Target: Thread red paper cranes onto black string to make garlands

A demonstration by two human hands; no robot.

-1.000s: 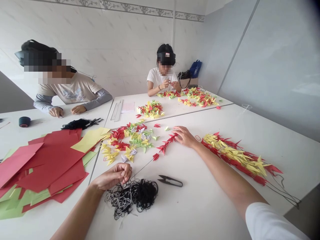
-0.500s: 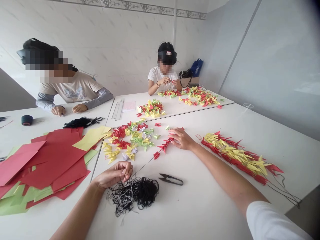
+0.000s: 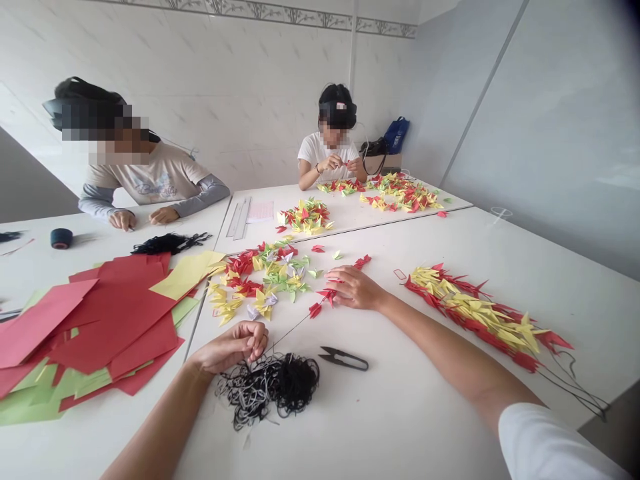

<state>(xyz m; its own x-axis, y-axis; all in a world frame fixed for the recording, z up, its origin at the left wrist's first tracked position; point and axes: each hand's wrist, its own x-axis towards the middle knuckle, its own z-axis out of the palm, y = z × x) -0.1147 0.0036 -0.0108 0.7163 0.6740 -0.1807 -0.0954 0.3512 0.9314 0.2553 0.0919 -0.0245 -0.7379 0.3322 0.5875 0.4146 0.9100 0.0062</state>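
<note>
Closed in a pinch, my left hand (image 3: 235, 347) holds a dark thread (image 3: 290, 331) just above a tangled heap of black thread (image 3: 297, 387). The thread runs taut up and right to red folded paper cranes (image 3: 315, 310) strung along it. My right hand (image 3: 356, 288) lies over these cranes with its fingers curled around them, hiding several. More red cranes (image 3: 363, 261) on the same line show beyond the hand. Black thread snips (image 3: 344, 358) lie on the table right of the tangle. Loose red, yellow, green and lilac paper cranes (image 3: 270, 267) spread beyond my left hand.
Strung red and yellow cranes (image 3: 465, 307) lie at right. Stacked coloured paper sheets (image 3: 115, 313) cover the left, near black thread (image 3: 170, 243) and a dark spool (image 3: 61, 238). Two people sit opposite, one (image 3: 330, 157) beside more crane piles (image 3: 305, 215) and rulers (image 3: 240, 219).
My right hand has slid toward me and left along the strung red cranes, uncovering those at the far end. My left hand stays in place, holding the thread.
</note>
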